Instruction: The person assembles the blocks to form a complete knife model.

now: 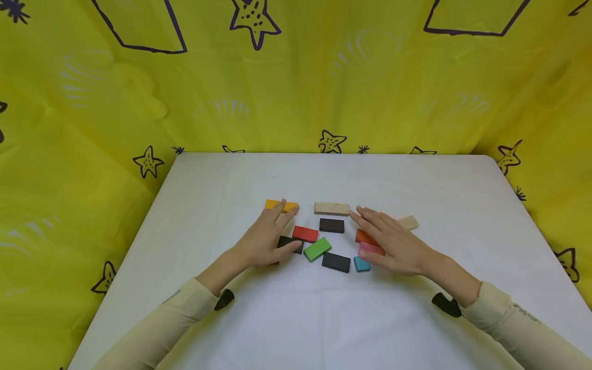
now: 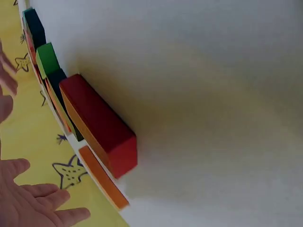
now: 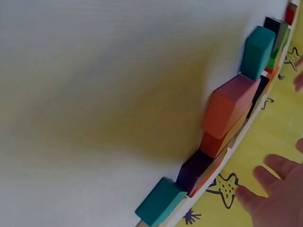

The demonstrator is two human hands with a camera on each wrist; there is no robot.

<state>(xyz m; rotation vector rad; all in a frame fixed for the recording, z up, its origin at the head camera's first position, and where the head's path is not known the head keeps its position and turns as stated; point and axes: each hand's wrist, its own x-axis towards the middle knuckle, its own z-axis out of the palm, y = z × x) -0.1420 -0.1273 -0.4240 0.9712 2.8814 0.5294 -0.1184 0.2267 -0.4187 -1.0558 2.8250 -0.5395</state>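
My left hand (image 1: 265, 239) is spread over the left side of a group of small coloured blocks, near an orange-yellow block (image 1: 270, 203), a red block (image 1: 305, 234) and a black block (image 1: 296, 246). In the left wrist view its fingers (image 2: 42, 191) are straight and apart from a dark red block (image 2: 97, 118). Over the right side reaches my right hand (image 1: 398, 244), partly covering a pink block (image 1: 370, 247) and an orange-red block (image 1: 364, 237). Its fingers (image 3: 279, 172) hold nothing in the right wrist view, where a teal block (image 3: 161, 201) lies closest.
Between the hands lie a green block (image 1: 317, 249), black blocks (image 1: 336, 262) and a plain wooden block (image 1: 331, 208). A blue block (image 1: 362, 264) and a pale wooden piece (image 1: 409, 222) are at the right. The white table (image 1: 324, 324) meets a yellow patterned curtain (image 1: 296, 92) behind.
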